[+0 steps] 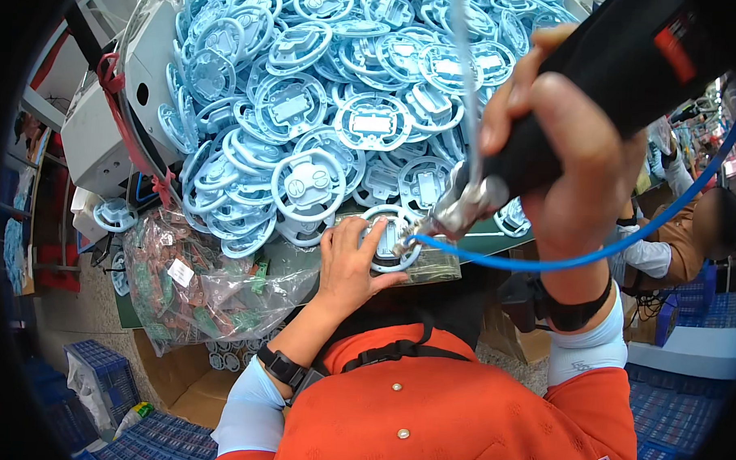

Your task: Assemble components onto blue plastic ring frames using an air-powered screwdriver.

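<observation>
A light-blue plastic wheel-shaped part (pixel 389 238) lies at the table's near edge. My left hand (pixel 350 266) holds it down, fingers and thumb bent around its left and near sides. Wrapped around a thick black electric screwdriver (pixel 613 64) is my right hand (pixel 577 148), closed on the grip. The screwdriver slants down to the left. Its metal nose (pixel 458 209) comes down at the right side of the part; whether the tip touches it is hard to tell. A blue hose (pixel 545 264) runs from the nose out to the right.
A large heap of similar wheel parts (pixel 291 106) covers the table beyond my hands. To the left are a clear bag of green circuit boards (pixel 212 281) and a grey machine (pixel 116 124). A cardboard box (pixel 188 386) stands below. Another person (pixel 668 232) sits at right.
</observation>
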Demonstrator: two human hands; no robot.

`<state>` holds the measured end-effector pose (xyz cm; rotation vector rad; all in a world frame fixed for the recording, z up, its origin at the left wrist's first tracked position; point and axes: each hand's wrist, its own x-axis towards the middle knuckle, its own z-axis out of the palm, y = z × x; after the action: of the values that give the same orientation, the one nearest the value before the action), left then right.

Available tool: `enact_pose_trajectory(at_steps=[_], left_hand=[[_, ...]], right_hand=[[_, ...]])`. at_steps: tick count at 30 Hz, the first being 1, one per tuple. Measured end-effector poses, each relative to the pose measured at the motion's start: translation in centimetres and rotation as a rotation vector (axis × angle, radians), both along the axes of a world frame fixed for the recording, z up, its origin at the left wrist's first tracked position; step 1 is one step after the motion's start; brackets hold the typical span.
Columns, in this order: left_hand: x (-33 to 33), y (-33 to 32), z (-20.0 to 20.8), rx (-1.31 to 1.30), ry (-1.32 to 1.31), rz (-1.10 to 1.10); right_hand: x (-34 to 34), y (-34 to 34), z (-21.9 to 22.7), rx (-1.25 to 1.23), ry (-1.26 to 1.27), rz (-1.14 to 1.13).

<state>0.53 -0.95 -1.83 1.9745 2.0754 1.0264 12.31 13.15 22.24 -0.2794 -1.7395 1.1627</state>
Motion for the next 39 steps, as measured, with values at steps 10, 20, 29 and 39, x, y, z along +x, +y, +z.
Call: enact_pose_trajectory(at_steps=[10,20,29,39], left_hand=[[0.4,0.7,-0.7,0.002,0.045,0.017],[0.3,1.0,-1.3,-0.005,-0.04,-0.017],[0.4,1.6,-2.3,0.088,0.191,0.031],[1.5,0.9,1.9,-0.118,0.165,0.099]], right_hand=[[-0.3,-1.5,-4.0,-0.111,-0.003,0.092],[-1.4,-1.9,-5.8,-0.113,-0.002,0.054],[-0.7,-2.9,-6.1,-0.073,0.025,0.101],[2.9,0.5,-0.7,-0.067,0.023,-0.044]])
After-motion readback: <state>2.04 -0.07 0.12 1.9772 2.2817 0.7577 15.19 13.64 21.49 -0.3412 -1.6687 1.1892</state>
